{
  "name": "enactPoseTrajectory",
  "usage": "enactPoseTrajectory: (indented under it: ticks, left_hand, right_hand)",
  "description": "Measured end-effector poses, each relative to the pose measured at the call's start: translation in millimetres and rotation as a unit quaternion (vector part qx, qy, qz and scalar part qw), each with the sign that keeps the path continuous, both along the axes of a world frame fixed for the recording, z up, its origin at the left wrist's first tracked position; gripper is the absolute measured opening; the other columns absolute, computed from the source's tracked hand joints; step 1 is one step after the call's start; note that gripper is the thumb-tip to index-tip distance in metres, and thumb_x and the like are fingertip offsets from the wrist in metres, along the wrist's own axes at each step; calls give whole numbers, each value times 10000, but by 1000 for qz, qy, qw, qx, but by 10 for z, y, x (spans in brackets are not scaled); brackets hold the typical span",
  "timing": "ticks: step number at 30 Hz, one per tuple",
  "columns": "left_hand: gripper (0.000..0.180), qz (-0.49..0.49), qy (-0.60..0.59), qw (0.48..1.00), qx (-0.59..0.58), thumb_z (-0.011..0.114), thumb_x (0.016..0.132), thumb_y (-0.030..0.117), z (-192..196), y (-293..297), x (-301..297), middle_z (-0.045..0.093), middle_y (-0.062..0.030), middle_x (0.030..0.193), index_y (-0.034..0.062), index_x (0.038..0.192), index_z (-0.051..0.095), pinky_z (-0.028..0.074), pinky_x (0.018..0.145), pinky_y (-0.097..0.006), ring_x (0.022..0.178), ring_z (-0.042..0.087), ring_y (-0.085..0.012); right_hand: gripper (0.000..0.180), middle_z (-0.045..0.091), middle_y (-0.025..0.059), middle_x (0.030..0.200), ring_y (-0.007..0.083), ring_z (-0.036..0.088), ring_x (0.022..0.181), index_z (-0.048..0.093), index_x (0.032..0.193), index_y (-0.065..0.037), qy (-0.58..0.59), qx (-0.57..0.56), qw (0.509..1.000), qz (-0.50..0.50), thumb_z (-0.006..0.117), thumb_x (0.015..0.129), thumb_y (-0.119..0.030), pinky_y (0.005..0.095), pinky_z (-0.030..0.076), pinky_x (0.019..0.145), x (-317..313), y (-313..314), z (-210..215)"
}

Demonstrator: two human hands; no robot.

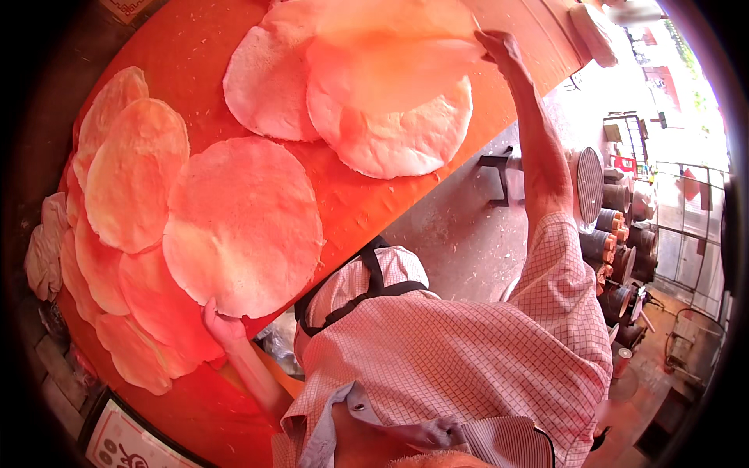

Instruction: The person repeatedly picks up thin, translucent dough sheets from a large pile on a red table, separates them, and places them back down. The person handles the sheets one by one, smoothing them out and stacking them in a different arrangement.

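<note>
Thin, round, pale flatbreads lie spread over an orange-red covered table, several of them overlapping at the left. My left hand [225, 329] pinches the near edge of a large flatbread [243, 226] that rests on the overlapping group. Out to the upper right, my right hand [499, 48] grips the edge of another flatbread [390, 66], which is smeared by motion. That blurred sheet hangs over two more: a flatbread [398, 144] close to the table's edge and a flatbread [265, 90] to its left. Part of each hand's fingertips is hidden by the sheets.
The orange-red table [211, 405] ends in a slanting edge beside my body. A dark stool [499, 175] stands on the floor to the right, with stacked round containers [616, 242] farther off. Crumpled cloth [47, 246] lies at the table's left end; a pale bundle [593, 35] sits upper right.
</note>
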State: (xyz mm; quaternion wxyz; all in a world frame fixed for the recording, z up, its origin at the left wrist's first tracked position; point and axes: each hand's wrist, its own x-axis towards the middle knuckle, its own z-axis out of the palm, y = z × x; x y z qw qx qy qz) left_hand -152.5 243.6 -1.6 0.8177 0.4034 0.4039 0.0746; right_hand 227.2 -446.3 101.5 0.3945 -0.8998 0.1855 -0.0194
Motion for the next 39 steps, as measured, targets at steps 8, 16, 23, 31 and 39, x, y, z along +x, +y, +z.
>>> enactPoseTrajectory:
  ticks: [8,16,23,31,39]
  left_hand:
    - [461,-22,-110,993,48,518,924,249,813,-904,670,566,-124,1205,3,1308,451,498,820,-384,1039,571,-259]
    - [502,-134,-172,970,105,486,974,319,908,-1232,1230,604,-158,1097,-31,1325,407,509,863,-371,987,608,-257]
    - [455,-68,-119,979,149,454,986,309,854,-948,859,594,-160,1086,-13,1308,430,520,836,-354,950,607,-243]
    - [376,-115,16,982,149,485,981,221,382,-964,602,597,-139,1057,-5,1280,467,527,810,-322,935,609,-215]
    - [352,-164,69,964,198,526,964,185,403,-1111,646,606,-124,1045,-6,1258,499,534,791,-299,916,618,-194]
  right_hand:
    - [266,661,14,901,139,598,747,597,1126,-44,-31,215,937,273,623,885,-153,279,500,671,-714,1983,-383]
    - [426,691,179,830,271,683,802,640,1082,-3,-17,140,851,506,683,719,-222,399,523,687,-1517,4282,-97]
    - [256,693,118,771,201,689,702,652,997,58,-42,514,784,344,631,754,-21,310,551,666,-202,3031,570]
    - [208,677,123,750,177,658,648,649,848,32,-179,339,923,2,706,734,-132,286,519,557,637,584,-246]
    - [716,629,184,1020,333,571,1040,518,1230,-11,-187,-363,908,-90,741,708,-447,458,469,834,273,605,-794]
